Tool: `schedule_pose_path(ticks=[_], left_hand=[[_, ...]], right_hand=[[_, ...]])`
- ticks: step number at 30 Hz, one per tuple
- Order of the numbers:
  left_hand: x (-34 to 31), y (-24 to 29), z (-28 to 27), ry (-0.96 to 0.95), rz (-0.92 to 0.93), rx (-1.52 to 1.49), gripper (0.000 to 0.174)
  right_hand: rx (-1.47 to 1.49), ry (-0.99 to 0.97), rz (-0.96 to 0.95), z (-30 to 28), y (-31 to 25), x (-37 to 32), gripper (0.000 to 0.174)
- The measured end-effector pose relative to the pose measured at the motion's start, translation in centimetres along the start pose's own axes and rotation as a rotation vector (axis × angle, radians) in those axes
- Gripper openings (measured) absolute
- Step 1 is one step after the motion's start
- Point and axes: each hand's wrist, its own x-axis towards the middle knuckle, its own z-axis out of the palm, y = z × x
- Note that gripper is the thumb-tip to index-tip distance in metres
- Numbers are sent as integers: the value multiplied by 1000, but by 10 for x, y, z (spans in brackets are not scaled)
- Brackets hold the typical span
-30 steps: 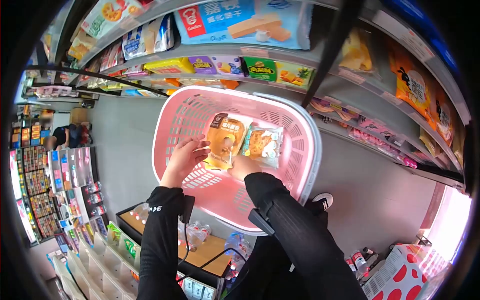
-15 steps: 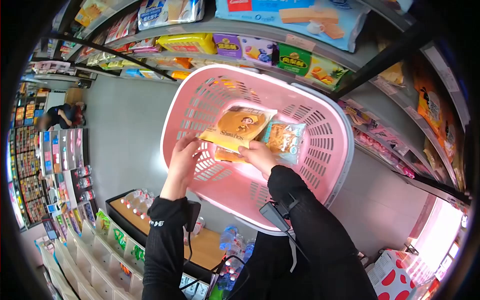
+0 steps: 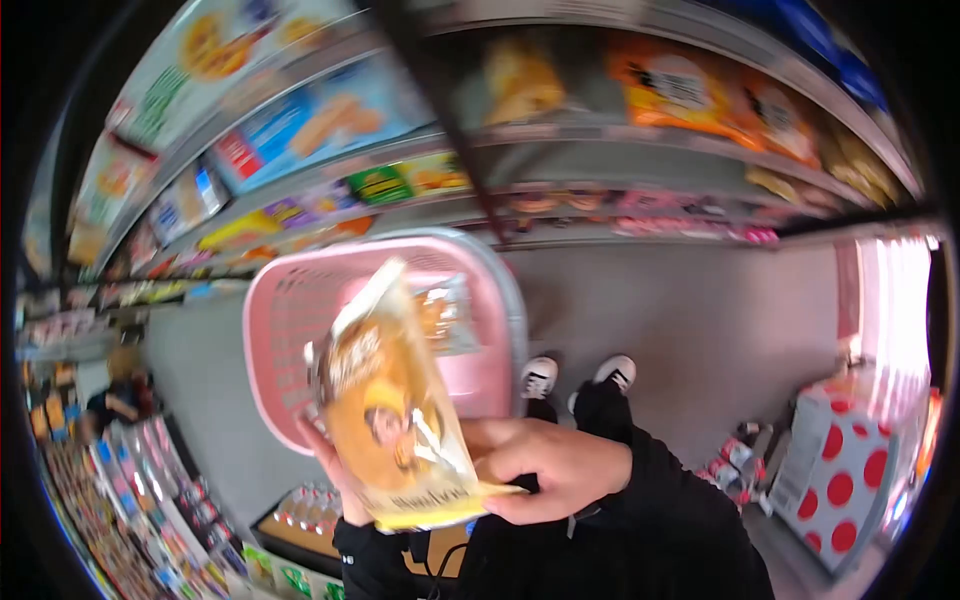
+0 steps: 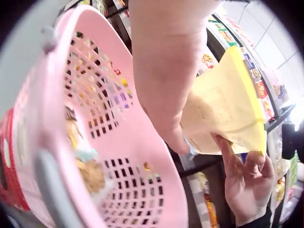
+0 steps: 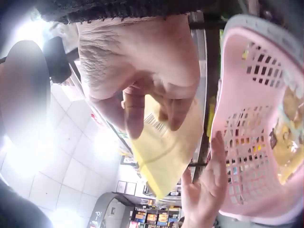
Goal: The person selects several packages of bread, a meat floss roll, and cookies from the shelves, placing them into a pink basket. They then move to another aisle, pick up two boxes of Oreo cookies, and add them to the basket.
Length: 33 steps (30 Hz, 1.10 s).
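Note:
A yellow-and-cream bread packet [image 3: 390,400] is raised over the near side of the pink basket [image 3: 275,330], its printed front turned up. My right hand [image 3: 560,465] pinches its lower right corner between thumb and fingers; the left wrist view shows this right hand [image 4: 249,187] at the packet's yellow edge. My left hand [image 3: 340,470] lies along the left side, partly hidden behind the packet. In the right wrist view the left hand [image 5: 206,190] has straight fingers beside the packet. A clear packet with blue print [image 3: 445,315] lies in the basket, and another yellow packet [image 5: 287,147] shows there.
Shelves of packaged snacks [image 3: 380,185] run behind the basket. Two shoes [image 3: 540,377] are on the grey floor to its right. A white box with red dots [image 3: 835,470] stands at the far right, and bottles [image 3: 308,508] are low on the left.
The yellow packet has been lifted out of the basket towards me and tilted more upright, my right hand still gripping it. The head view has swung right, and the basket now appears further left.

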Motion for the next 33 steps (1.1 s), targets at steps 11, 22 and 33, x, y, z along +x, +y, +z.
schedule_pose_path(ticks=[11, 22, 33], left_hand=[[36, -164, 163, -199, -367, 328, 55], [198, -289, 248, -422, -463, 409, 57], [249, -304, 263, -183, -463, 542, 33]], right_hand=[[112, 703, 319, -76, -31, -231, 20], [588, 1382, 159, -203, 11, -272, 20], [416, 1340, 192, -326, 26, -243, 15]])
